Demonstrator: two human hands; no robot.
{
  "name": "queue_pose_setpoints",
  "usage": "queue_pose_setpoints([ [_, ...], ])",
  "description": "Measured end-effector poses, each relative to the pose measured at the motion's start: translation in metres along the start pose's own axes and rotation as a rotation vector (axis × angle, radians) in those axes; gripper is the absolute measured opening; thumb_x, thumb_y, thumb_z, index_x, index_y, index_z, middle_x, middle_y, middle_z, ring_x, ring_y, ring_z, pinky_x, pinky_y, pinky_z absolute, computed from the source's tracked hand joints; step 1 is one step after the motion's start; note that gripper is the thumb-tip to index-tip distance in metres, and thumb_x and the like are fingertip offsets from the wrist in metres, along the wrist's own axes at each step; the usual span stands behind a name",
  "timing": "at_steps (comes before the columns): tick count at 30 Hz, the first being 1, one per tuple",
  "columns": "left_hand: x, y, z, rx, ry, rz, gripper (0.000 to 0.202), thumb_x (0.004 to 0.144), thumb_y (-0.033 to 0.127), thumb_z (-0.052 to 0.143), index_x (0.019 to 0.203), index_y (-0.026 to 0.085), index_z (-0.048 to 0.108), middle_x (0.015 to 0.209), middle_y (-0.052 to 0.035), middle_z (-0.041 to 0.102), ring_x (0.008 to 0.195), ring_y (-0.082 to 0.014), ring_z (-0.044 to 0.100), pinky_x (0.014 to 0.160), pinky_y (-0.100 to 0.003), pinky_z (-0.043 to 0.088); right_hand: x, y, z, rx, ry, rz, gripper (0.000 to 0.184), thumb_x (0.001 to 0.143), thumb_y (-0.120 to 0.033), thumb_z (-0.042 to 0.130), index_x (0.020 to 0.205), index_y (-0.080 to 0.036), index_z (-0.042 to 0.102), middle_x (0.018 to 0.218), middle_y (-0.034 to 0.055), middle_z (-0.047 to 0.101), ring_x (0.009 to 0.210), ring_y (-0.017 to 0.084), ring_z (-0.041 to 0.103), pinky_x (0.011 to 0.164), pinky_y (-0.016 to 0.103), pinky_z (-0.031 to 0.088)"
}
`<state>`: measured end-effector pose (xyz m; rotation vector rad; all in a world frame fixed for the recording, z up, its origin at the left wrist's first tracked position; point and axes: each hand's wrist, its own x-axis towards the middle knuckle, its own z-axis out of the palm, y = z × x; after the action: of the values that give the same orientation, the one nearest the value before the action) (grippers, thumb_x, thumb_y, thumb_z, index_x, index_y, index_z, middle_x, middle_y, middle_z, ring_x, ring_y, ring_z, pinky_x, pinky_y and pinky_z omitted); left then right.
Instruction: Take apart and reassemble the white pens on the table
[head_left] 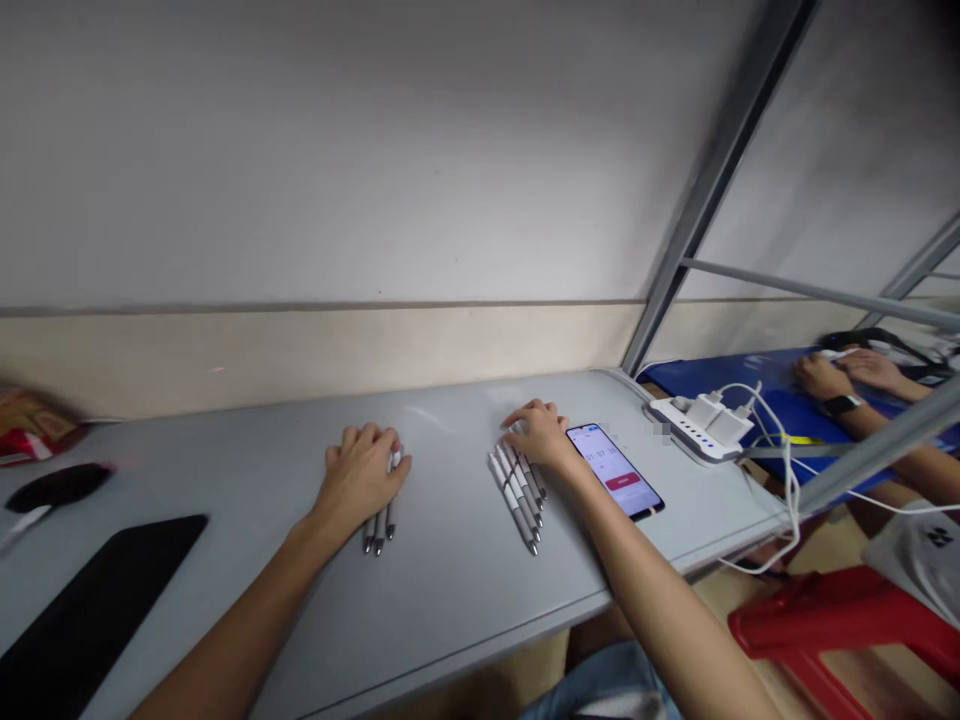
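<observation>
While both forearms stretch out over the grey table [450, 600], each hand lies palm down on a small bunch of pens. The left hand [364, 470] is curled loosely over its pens [379, 530], fingers bent and resting on their upper ends; the silver tips stick out from under the heel of the hand toward the person. Whether the fingers actually clamp the pens or only rest on them cannot be told. The right hand [538, 432] lies flatter, fingers spread over the top of a second bunch of pens [517, 495], which fans out side by side on the table with the tips pointing to the near edge. This hand presses down rather than grips.

Just beside the right hand lies a phone [615, 470] with its screen lit. Farther right, at the table's end, sits a white power strip [701, 425] with chargers and cables plugged in. A black pad [97, 600] lies at the left. Beyond the metal frame, another person's hands [847, 375] rest on a blue surface [765, 390]. A red stool [825, 620] stands below.
</observation>
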<state>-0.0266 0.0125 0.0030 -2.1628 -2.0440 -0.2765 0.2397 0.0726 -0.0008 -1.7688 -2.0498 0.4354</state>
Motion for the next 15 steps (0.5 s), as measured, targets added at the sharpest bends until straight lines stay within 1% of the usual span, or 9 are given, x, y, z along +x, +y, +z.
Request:
queue_pose_setpoints([
  [5,-0.0006,0.0015,-0.0017,0.057,0.011,-0.006,0.027,0.084,0.04,0.041,0.083,0.019,0.057,0.097,-0.0116,0.057,0.099,-0.0311,0.045,0.076,-0.042,0.036,0.001,0.0023,-0.0004,-0.056,0.018,0.031,0.023,0.08,-0.034,0.06,0.097,-0.026,0.073,0.113,0.0108,0.054,0.111,0.03,0.04,0.087,0.041,0.026],
  [13,-0.002,0.0042,0.0018,0.059,-0.029,0.024,0.029,0.084,0.043,0.041,0.083,0.019,0.058,0.097,-0.0123,0.058,0.1,-0.0318,0.044,0.076,-0.042,0.036,0.0009,0.0021,-0.0031,-0.051,-0.011,0.048,0.02,0.075,-0.029,0.064,0.09,-0.024,0.074,0.111,0.0107,0.057,0.111,0.03,0.041,0.089,0.042,0.028],
  [15,-0.0019,0.0044,0.0024,0.052,-0.029,0.024,0.03,0.084,0.044,0.04,0.084,0.019,0.058,0.097,-0.0119,0.057,0.1,-0.0319,0.044,0.076,-0.042,0.036,0.0013,0.0031,-0.0039,-0.043,-0.004,0.035,0.021,0.074,-0.03,0.064,0.091,-0.024,0.074,0.112,0.0104,0.057,0.111,0.03,0.041,0.089,0.043,0.028],
])
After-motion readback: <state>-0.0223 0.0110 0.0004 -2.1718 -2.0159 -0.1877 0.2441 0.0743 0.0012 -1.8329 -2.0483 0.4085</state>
